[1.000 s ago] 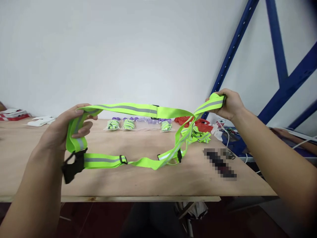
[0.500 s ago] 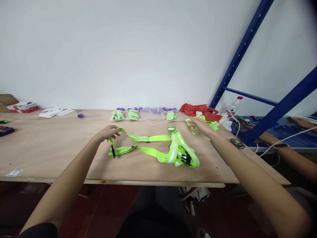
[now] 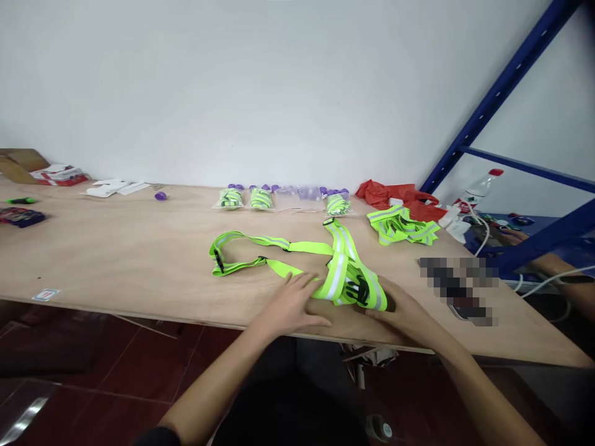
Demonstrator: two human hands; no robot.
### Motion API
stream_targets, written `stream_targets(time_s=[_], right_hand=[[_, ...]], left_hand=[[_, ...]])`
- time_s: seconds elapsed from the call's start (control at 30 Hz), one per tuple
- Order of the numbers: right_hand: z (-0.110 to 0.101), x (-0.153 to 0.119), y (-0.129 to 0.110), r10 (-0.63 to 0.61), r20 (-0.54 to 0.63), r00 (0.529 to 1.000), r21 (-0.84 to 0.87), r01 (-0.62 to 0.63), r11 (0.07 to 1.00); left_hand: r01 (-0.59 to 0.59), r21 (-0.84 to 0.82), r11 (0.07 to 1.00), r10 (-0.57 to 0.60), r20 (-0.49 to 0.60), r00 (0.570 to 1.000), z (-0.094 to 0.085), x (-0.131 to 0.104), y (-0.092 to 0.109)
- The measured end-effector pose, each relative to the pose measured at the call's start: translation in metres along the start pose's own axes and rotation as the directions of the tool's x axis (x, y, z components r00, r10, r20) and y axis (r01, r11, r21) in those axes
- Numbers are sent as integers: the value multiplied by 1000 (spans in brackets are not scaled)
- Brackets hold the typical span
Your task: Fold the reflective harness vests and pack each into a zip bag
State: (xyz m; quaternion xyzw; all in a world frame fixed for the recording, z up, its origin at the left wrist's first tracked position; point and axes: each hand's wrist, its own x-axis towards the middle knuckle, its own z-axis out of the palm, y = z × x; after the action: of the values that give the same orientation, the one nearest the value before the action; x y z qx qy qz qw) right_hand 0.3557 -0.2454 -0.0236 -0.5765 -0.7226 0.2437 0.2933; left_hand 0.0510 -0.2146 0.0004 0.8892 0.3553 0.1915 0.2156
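A neon-yellow reflective strap vest point(image 3: 335, 275) with silver stripes lies on the table in front of me. Its long loop stretches left to a black buckle, and several black buckle pieces show on the bunched right part. My left hand point(image 3: 295, 303) is open, thumb and fingers apart, its fingertips at the lower strap beside the bunch. At the bunch's right edge, my right hand point(image 3: 402, 313) rests with its thumb apart from the fingers, which are partly hidden behind the webbing.
Another heap of reflective straps point(image 3: 402, 226) lies at the back right, before a red plastic bag point(image 3: 400, 195). Bagged straps point(image 3: 261, 199) line the wall. A bottle point(image 3: 481, 189), blue rack post point(image 3: 497, 93) and another person's arm point(image 3: 553, 269) are at the right. White papers point(image 3: 114, 188) lie at left.
My left hand has let go of the loop's left end and moved right to the bunch. My right hand has come back from the far strap heap to the bunch's right edge. The view has shifted.
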Motion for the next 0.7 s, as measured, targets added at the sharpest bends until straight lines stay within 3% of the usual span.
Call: stream_targets(time_s=[0.07, 0.17, 0.3, 0.43, 0.53, 0.63, 0.7], right_hand=[[14, 6, -22, 19, -51, 999, 136, -12, 991], [29, 18, -45, 95, -145, 985, 311, -46, 949], [37, 35, -41, 202, -222, 954, 498, -67, 865], [23, 48, -21, 340, -326, 882, 591, -90, 801], [6, 53, -14, 374, -380, 846, 609, -75, 789], [-8, 54, -15, 335, -319, 887, 621, -71, 780], [-14, 56, -16, 308, -306, 901, 620, -57, 783]], left_hand=[[18, 18, 1000, -18, 3, 1000, 17, 9, 8], [65, -41, 997, -69, -84, 994, 26, 18, 12], [156, -101, 983, -170, -156, 973, 24, 20, 8], [193, -119, 974, -211, -165, 963, 13, 18, -1], [165, -128, 978, -183, -144, 972, 5, 17, -5], [126, -85, 988, -136, -112, 984, 2, 16, -4], [110, 31, 993, -108, -75, 991, 4, 13, -3]])
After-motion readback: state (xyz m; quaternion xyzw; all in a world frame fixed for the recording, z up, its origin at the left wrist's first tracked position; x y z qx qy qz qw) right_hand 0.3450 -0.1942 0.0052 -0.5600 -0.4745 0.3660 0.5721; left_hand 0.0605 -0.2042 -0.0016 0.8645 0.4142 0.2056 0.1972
